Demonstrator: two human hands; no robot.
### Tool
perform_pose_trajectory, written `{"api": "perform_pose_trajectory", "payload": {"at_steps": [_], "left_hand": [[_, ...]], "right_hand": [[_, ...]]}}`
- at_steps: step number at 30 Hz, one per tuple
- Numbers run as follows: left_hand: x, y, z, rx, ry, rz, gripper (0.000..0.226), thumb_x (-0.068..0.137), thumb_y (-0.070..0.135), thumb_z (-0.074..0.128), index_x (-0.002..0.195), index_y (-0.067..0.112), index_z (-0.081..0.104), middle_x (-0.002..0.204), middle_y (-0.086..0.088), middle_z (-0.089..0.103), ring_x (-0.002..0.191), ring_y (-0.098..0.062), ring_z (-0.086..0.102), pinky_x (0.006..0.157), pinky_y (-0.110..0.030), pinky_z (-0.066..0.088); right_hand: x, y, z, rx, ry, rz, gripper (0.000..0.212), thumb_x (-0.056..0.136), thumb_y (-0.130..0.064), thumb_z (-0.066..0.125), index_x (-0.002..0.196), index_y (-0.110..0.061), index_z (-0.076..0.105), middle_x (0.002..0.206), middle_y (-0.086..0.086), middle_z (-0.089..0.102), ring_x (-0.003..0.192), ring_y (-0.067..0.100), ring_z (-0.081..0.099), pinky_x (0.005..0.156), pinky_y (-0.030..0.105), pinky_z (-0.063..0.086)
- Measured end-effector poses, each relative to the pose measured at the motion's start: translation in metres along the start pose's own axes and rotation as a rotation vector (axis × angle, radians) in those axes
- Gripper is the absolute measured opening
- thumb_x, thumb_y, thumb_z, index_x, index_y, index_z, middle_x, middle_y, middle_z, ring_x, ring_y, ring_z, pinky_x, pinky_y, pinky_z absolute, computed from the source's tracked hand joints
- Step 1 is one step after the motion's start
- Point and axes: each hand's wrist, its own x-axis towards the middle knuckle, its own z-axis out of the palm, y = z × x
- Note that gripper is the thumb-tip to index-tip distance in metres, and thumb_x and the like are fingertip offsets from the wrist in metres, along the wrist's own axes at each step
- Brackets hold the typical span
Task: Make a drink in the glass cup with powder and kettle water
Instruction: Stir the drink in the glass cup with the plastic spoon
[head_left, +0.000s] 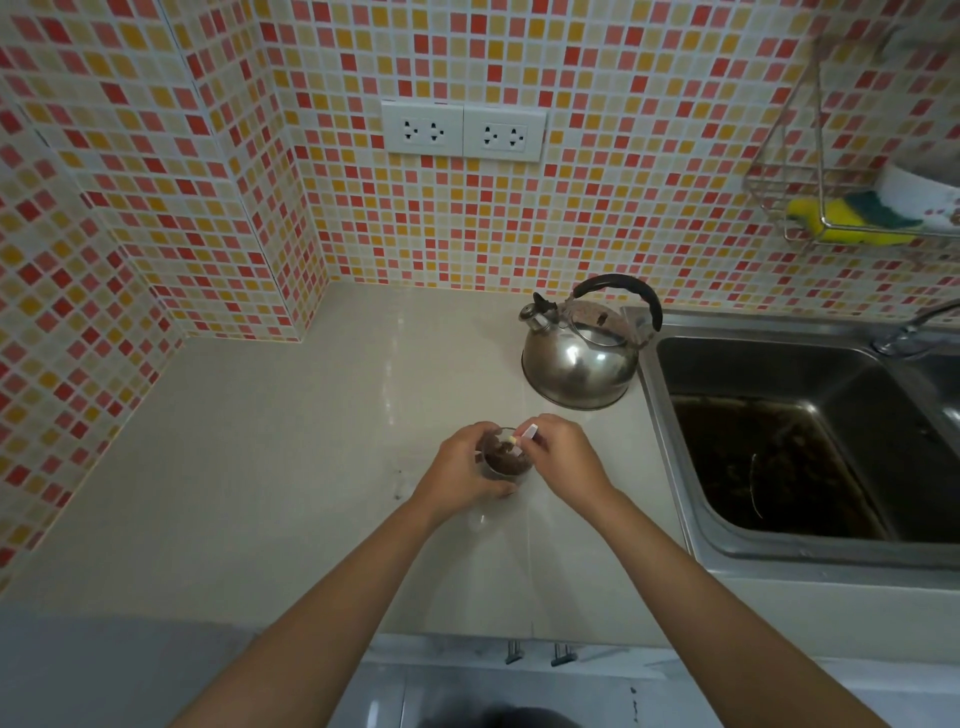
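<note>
A small glass cup stands on the pale counter, holding a brown mass that looks like wet powder. My left hand wraps around the cup's left side. My right hand pinches a small white stick-like object, a spoon handle or sachet, whose lower end reaches into the cup. A steel kettle with a black handle sits behind the cup, by the sink, untouched.
A steel sink with dark water fills the right side, its tap at the back. A wire rack with a yellow-green sponge hangs on the tiled wall. Two wall sockets sit above the counter.
</note>
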Motion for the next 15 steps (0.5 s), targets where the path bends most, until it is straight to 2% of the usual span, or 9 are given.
{"api": "perform_pose_trajectory", "payload": {"at_steps": [3, 6, 8, 10, 12, 15], "left_hand": [[0.0001, 0.0007, 0.0009, 0.006, -0.005, -0.01, 0.074, 0.055, 0.023, 0.089, 0.121, 0.022, 0.057, 0.118, 0.002, 0.064, 0.106, -0.014, 0.061, 0.095, -0.025, 0.05], [-0.0002, 0.0003, 0.001, -0.005, -0.006, -0.013, 0.073, 0.055, 0.022, 0.088, 0.121, 0.022, 0.057, 0.116, 0.003, 0.064, 0.104, -0.014, 0.062, 0.092, -0.024, 0.049], [0.0001, -0.0003, 0.0007, -0.01, -0.008, -0.016, 0.073, 0.054, 0.021, 0.089, 0.12, 0.022, 0.058, 0.115, 0.002, 0.064, 0.106, -0.015, 0.062, 0.094, -0.026, 0.051], [0.0013, -0.0005, 0.0011, -0.005, -0.009, -0.022, 0.076, 0.053, 0.021, 0.09, 0.121, 0.022, 0.057, 0.118, 0.001, 0.064, 0.109, -0.016, 0.061, 0.093, -0.025, 0.049], [0.002, -0.0006, 0.0019, 0.001, -0.01, -0.039, 0.079, 0.053, 0.021, 0.09, 0.123, 0.023, 0.055, 0.122, 0.001, 0.062, 0.111, -0.017, 0.06, 0.093, -0.024, 0.048], [0.0028, -0.0022, 0.0024, -0.002, -0.013, -0.047, 0.079, 0.053, 0.02, 0.09, 0.124, 0.022, 0.055, 0.123, 0.0, 0.063, 0.112, -0.019, 0.061, 0.095, -0.026, 0.048]], "right_hand": [[0.0011, 0.0005, 0.0026, 0.062, 0.016, 0.092, 0.02, 0.088, -0.012, 0.058, 0.072, -0.004, 0.068, 0.073, 0.014, 0.069, 0.069, 0.028, 0.063, 0.064, 0.034, 0.05], [-0.0022, -0.0045, 0.0064, 0.134, 0.01, 0.106, 0.019, 0.089, -0.012, 0.058, 0.076, -0.005, 0.071, 0.073, 0.014, 0.069, 0.067, 0.025, 0.062, 0.063, 0.03, 0.049], [-0.0027, -0.0052, 0.0069, 0.137, 0.03, 0.1, 0.018, 0.089, -0.011, 0.058, 0.079, -0.005, 0.072, 0.078, 0.015, 0.07, 0.071, 0.025, 0.064, 0.068, 0.033, 0.05], [-0.0015, -0.003, 0.0048, 0.092, 0.043, 0.1, 0.023, 0.09, -0.013, 0.056, 0.074, -0.002, 0.069, 0.079, 0.016, 0.071, 0.074, 0.029, 0.065, 0.07, 0.036, 0.051], [0.0003, 0.0011, 0.0037, 0.081, 0.053, 0.124, 0.028, 0.09, -0.014, 0.055, 0.072, 0.002, 0.068, 0.075, 0.019, 0.069, 0.073, 0.033, 0.064, 0.068, 0.036, 0.05], [-0.0008, 0.0019, 0.0078, 0.154, 0.072, 0.169, 0.021, 0.088, -0.011, 0.059, 0.076, 0.003, 0.069, 0.076, 0.02, 0.07, 0.071, 0.033, 0.063, 0.064, 0.032, 0.046]]}}
